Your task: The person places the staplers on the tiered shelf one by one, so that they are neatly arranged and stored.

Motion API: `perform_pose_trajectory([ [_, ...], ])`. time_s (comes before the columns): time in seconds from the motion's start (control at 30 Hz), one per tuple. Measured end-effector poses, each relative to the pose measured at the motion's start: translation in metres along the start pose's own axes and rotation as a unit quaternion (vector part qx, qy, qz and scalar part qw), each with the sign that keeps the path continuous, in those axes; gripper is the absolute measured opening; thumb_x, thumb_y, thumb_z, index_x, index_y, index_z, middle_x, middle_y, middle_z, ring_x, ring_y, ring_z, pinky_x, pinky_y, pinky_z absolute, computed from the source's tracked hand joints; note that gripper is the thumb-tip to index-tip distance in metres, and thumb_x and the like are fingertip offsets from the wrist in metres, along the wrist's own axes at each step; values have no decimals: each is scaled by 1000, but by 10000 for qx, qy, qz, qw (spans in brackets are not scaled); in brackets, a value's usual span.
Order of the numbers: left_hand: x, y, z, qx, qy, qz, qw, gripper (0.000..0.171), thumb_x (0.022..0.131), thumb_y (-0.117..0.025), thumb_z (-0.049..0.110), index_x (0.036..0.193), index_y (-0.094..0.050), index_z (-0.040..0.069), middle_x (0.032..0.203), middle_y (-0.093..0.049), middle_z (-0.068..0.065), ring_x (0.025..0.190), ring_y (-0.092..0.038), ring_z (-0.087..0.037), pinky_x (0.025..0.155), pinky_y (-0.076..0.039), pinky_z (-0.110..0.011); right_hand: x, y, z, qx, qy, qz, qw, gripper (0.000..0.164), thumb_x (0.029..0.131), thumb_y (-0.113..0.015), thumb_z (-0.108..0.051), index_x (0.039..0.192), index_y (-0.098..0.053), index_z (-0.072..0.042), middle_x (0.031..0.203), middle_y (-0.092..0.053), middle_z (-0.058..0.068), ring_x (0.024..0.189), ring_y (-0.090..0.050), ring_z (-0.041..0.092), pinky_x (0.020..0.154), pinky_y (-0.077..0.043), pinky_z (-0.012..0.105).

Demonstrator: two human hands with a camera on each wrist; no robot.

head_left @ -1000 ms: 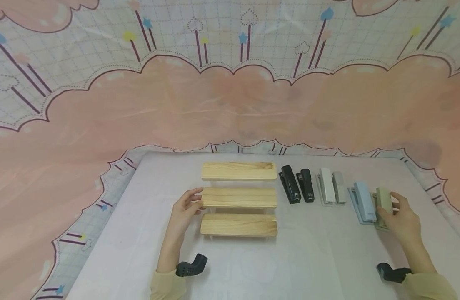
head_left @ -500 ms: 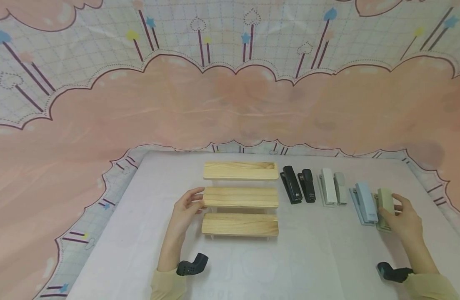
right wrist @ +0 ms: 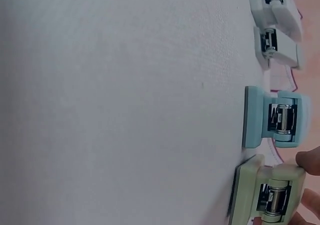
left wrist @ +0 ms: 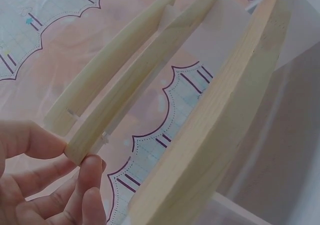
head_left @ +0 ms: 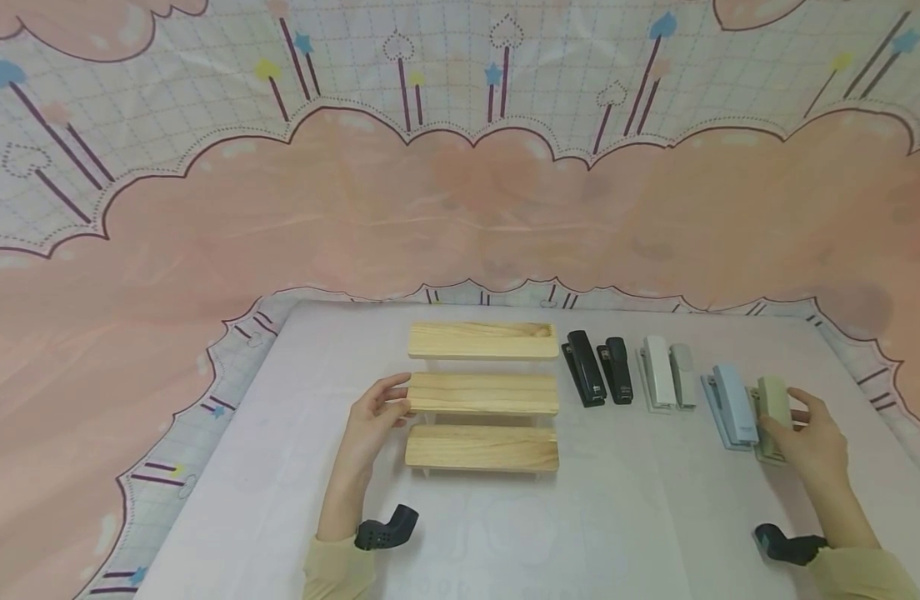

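A three-step wooden display rack stands left of the staplers, with its top board [head_left: 483,341], middle board [head_left: 482,393] and bottom board [head_left: 482,448]. My left hand [head_left: 372,421] pinches the left end of the middle board, clearly seen between thumb [left wrist: 35,140] and fingers in the left wrist view. At the far right, my right hand [head_left: 814,437] holds a light green stapler [head_left: 775,408] by its sides. In the right wrist view that green stapler [right wrist: 272,195] rests on the table, with fingertips [right wrist: 310,161] on it. Beside it is a light blue stapler [head_left: 732,407].
Further left stand a white stapler [head_left: 659,372] with a smaller grey stapler [head_left: 682,375], then a large black stapler [head_left: 584,368] and a smaller black stapler [head_left: 617,371]. All are on a white tabletop [head_left: 580,533]. A patterned cloth [head_left: 460,208] hangs behind.
The head view has shifted very slightly. Both hands, the rack and the staplers keep their places relative to one another.
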State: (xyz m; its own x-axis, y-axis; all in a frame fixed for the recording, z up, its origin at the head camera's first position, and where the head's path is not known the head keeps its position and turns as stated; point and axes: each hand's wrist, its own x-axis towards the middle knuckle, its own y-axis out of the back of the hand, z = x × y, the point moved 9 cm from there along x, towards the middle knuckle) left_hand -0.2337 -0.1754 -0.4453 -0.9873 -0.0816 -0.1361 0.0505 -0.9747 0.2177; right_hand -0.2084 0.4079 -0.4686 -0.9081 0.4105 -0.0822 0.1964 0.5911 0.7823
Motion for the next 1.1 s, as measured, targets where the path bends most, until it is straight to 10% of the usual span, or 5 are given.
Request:
perform_pose_trajectory([
  [0.63, 2, 0, -5, -40, 35, 54, 10000, 43, 90, -56, 4, 132, -55, 13, 121, -62, -16, 83, -63, -8, 76, -48, -25, -2, 24, -11, 120, 200, 208, 9995, 70, 94, -52, -24, 149, -19, 4, 132, -40, 43, 110, -46, 54, 54, -40, 19],
  [1.1, 2, 1, -4, -66, 13, 44, 10000, 43, 89, -56, 4, 132, -55, 12, 121, -63, -16, 83, -63, -9, 75, -48, -24, -8, 39, -54, 66, 770, 570, 9954, 66, 92, -58, -22, 147, -29, 2, 127, -47, 41, 103, -50, 50, 49, -35, 11],
])
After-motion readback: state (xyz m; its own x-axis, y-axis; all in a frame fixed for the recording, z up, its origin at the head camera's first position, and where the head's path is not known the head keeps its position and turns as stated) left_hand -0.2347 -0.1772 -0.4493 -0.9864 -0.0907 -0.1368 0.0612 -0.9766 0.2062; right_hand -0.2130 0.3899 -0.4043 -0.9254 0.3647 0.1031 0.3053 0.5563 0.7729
